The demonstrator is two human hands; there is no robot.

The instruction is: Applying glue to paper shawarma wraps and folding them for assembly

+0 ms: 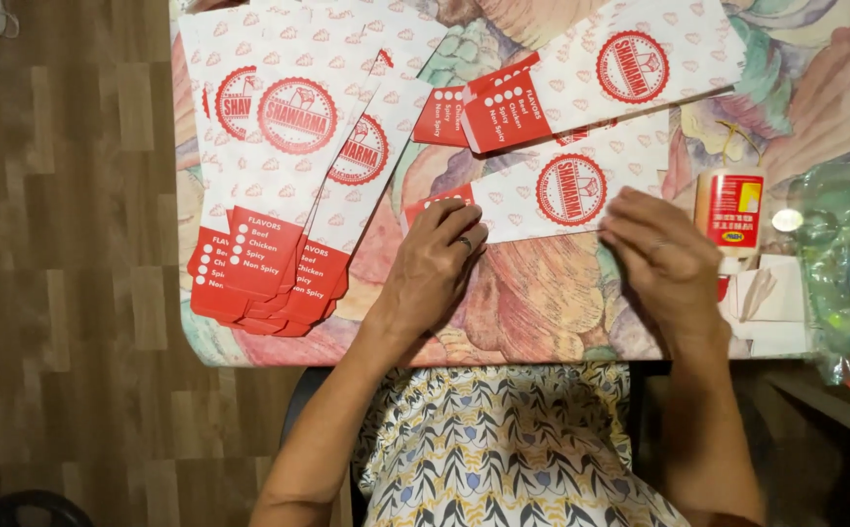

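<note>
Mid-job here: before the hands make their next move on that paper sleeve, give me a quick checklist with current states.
1. Left hand on the paper sleeve, at its red end: ok.
2. Right hand on the sleeve's other end: ok.
3. Sleeve lying flat on the floral tablecloth: ok.
4. Glue bottle within reach, right of the right hand: ok; cap state cannot tell.
5. Stack of sleeves apart from the hands, to the left: ok.
6. Glue on the sleeve: cannot tell.
</note>
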